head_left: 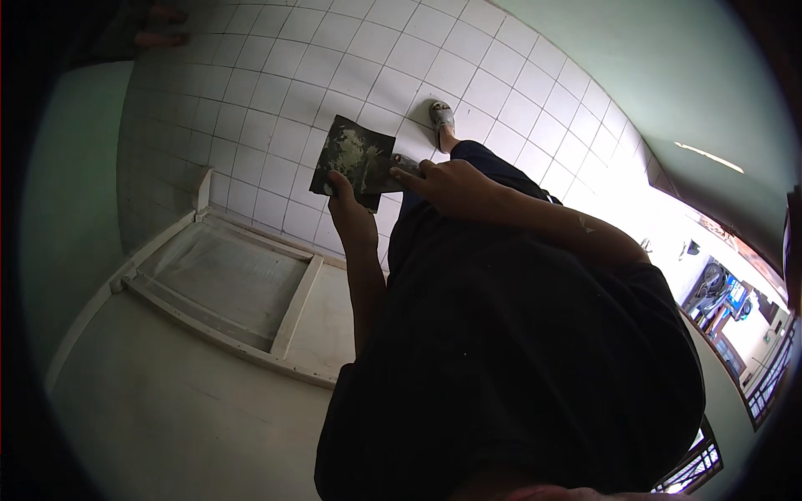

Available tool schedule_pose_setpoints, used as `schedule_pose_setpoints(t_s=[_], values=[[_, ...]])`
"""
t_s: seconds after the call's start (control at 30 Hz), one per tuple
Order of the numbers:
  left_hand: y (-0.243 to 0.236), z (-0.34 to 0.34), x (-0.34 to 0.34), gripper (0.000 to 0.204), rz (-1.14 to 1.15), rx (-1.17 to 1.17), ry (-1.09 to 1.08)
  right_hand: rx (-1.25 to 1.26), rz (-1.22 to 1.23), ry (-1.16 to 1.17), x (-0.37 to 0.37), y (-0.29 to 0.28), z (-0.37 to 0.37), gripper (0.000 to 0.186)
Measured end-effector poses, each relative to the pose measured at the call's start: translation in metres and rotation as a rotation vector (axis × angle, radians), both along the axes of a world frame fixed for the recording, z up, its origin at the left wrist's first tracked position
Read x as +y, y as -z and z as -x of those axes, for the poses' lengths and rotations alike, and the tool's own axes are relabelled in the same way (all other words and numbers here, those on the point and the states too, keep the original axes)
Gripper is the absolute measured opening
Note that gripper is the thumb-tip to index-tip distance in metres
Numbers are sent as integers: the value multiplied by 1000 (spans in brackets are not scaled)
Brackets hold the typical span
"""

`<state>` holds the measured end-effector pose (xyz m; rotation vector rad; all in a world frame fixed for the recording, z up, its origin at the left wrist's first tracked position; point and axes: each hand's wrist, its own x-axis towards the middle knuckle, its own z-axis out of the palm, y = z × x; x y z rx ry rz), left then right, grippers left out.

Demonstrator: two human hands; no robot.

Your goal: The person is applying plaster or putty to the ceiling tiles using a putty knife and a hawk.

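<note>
My left hand (349, 204) holds a dark, flat, roughly square board (331, 149) from below, its thumb over the near edge. Pale, lumpy paste (351, 150) is smeared across the board's upper face. In my right hand (447, 185) is a putty knife (380, 175), gripped with the fingers around its handle end. The wide dark blade rests over the right part of the board, beside the paste. Whether the blade presses on the board, I cannot tell. Both hands are in front of my body, above the floor.
White square tiles (284, 92) cover the floor. A white wooden frame with panels (301, 301) stands at the left. My sandalled foot (441, 117) is ahead. Another person's feet (163, 39) show at the far left. Pale green walls (668, 75) flank the room; at right, an opening shows stored items (723, 292).
</note>
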<state>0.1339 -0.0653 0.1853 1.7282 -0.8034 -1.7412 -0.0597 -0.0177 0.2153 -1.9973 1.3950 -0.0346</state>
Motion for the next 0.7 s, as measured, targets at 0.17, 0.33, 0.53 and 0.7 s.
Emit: schedule_pose_setpoints(t_s=[0.17,0.33,0.53,0.7], values=[[1,5,-14,69,59,38,-75,-37,143,-74,-24,9,4,62],[-10,2,-23,68,87,-3,-73,9,65,-132,-33,8,-5,59],[-6,-18,-28,71,64,-14,6,45,102,-66,-21,16,-25,60],[-4,-18,-29,69,84,87,11,11,129,33,-10,17,-31,54]])
